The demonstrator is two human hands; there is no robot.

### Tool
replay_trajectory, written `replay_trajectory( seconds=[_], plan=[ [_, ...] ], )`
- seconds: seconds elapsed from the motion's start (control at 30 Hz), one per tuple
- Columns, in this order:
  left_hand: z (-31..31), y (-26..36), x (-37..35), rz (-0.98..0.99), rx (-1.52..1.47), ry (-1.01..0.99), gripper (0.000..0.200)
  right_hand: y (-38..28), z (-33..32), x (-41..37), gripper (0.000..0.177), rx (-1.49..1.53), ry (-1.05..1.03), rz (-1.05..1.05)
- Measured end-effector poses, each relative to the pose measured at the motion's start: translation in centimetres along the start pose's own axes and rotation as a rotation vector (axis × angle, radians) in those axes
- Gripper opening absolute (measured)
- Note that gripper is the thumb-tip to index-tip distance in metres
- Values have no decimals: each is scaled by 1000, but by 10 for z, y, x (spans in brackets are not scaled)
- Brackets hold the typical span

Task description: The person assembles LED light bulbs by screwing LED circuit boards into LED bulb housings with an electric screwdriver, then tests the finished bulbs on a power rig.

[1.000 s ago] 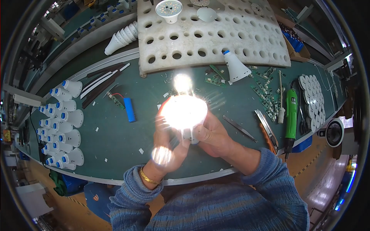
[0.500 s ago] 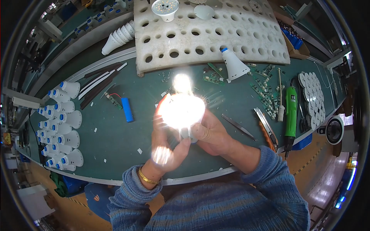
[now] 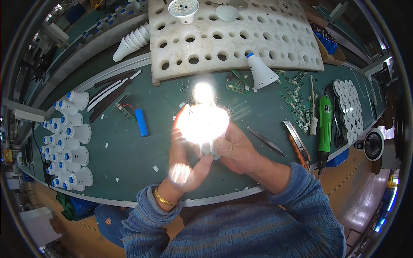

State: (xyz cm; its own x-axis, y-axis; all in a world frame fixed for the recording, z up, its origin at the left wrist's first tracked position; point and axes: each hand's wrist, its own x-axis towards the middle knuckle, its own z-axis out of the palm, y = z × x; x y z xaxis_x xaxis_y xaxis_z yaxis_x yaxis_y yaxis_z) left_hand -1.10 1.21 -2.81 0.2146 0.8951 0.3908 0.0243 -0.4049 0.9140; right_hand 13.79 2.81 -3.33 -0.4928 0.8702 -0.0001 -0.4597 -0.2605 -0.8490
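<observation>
A brightly lit LED bulb is held above the green tabletop between my two hands, its glare washing out the front. My left hand is closed around its left side, thumb near the pale base. From the right, my right hand grips the same bulb, with the thumb pressed on its lower part. Some fingers of both hands are lost behind the bulb and in the glare. Tweezers lie just right of my right hand. Left of my left hand rests a blue battery cell wired to a small circuit board.
White bulb housings stand grouped at left. A foam board with holes spans the back, a bulb housing leaning near it. At right lie circuit boards, a utility knife, a green electric screwdriver and round LED plates.
</observation>
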Motion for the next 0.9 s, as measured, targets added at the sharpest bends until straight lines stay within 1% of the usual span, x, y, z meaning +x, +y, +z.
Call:
replay_trajectory(
  seconds=[0.17, 0.27, 0.37, 0.47, 0.6, 0.7, 0.77, 0.9],
  plan=[
    [0, -2, 0, 27, 37, 3, 69, -1, 1, 0, 78, -22, 10, 2],
    [3, -1, -1, 21, -3, 28, 65, 1, -2, -2, 79, -65, -3, 9],
    [4, 2, 0, 29, -27, 40, 63, 1, -1, -2, 80, -71, 5, 14],
    [3, 1, -1, 28, 10, 38, 61, 6, -5, -3, 82, -82, 22, 27],
    [1, 2, 1, 27, 71, 20, 62, 13, -10, -4, 83, -105, 23, 25],
    [-1, -1, 1, 18, 77, 6, 67, 10, -11, -4, 83, -122, 17, 22],
    [-1, -1, 1, 10, -11, -14, 73, 9, -15, -5, 83, -111, -12, 58],
    [3, 3, 2, -47, -334, -37, 84, 2, -14, -2, 84, -50, -42, 77]
  ],
)
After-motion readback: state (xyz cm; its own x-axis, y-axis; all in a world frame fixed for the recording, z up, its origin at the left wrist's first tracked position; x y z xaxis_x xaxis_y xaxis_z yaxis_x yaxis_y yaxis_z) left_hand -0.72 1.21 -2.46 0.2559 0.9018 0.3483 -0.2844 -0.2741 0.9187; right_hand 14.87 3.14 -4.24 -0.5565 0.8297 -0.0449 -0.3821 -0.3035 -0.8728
